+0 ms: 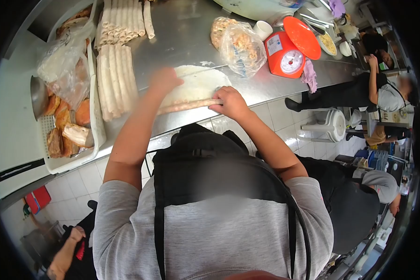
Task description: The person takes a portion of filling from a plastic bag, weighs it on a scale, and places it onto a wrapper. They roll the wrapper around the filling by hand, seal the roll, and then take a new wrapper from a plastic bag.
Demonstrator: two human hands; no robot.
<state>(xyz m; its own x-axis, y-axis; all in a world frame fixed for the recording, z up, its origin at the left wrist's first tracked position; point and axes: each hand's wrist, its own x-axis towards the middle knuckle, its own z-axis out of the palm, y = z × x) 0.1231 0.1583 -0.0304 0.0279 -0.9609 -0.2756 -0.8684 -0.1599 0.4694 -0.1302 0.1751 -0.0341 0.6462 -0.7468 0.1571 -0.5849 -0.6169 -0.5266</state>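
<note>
A thin, pale round wrapper (198, 83) lies flat on the steel counter, close to its front edge. Along its near side runs a long, narrow line of pinkish filling (187, 106), partly covered by the wrapper. My right hand (232, 101) is closed on the right end of this filled roll, thumb and fingers pinching it. My left hand (165, 81) is over the wrapper's left edge, smeared by motion, so its fingers cannot be made out. Left of it, finished long rolls (116, 79) lie side by side in stacks.
Plastic bags of chopped filling (242, 49), a white cup (262, 30) and a red dial scale (287, 56) stand to the right. A white basket (97, 135) with browned chunks is at the left. Several people work nearby; a white stool (333, 125) stands on the floor.
</note>
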